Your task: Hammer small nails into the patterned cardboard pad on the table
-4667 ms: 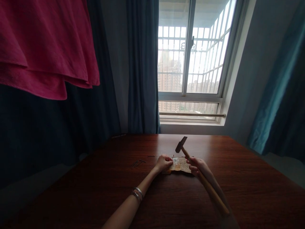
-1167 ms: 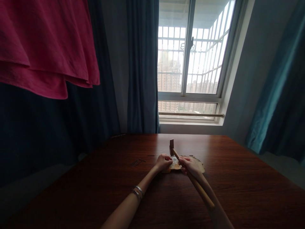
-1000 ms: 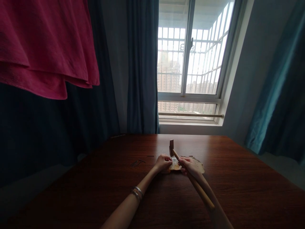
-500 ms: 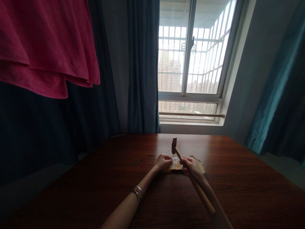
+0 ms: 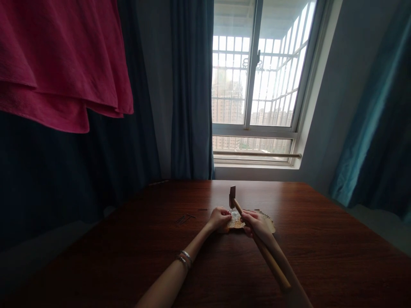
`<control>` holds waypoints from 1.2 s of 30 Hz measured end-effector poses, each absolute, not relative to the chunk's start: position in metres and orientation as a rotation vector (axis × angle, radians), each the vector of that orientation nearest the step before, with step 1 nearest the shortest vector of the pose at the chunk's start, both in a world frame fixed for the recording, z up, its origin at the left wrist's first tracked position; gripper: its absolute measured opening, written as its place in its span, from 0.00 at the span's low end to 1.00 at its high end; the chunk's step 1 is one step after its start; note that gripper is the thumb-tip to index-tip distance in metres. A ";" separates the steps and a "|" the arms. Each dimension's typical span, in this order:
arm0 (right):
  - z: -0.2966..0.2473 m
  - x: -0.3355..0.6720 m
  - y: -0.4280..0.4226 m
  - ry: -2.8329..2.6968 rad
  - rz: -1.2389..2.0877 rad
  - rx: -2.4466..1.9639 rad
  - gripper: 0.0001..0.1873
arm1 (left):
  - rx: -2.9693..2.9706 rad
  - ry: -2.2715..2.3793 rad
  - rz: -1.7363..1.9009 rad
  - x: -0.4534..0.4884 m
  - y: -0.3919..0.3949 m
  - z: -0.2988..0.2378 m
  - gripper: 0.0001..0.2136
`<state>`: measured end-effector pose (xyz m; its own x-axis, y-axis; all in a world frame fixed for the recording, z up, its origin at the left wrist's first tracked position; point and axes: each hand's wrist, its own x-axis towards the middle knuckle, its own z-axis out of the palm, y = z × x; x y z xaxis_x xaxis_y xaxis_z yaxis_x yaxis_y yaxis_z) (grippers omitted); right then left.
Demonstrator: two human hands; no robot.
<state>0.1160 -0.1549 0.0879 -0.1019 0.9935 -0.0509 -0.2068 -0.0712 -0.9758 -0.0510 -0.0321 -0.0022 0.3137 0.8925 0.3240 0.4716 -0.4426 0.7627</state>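
And there was the hammer (image 5: 270,261), its head poised just above what looked like a thin nail (image 5: 230,211), the right hand (image 5: 257,223) wrapped firmly round the handle! The left hand (image 5: 220,218) pinched that nail at the left part of the hole-dotted board (image 5: 236,221), flat on the bench (image 5: 212,265). Doing this well likely called for a steady, upright pinch, low fingertips and short, square taps. Both forearms angled inward, the handle slanting back along the right one; loose nails (image 5: 184,219) lay leftward.
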 end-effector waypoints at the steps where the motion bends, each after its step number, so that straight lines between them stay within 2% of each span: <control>1: 0.087 0.116 -0.155 -1.086 1.412 -1.029 0.18 | 2.044 1.194 1.013 -0.051 -0.032 -0.002 0.11; 36: 0.081 0.110 -0.157 -1.042 1.404 -1.076 0.20 | 2.110 1.224 0.959 -0.051 -0.036 0.003 0.10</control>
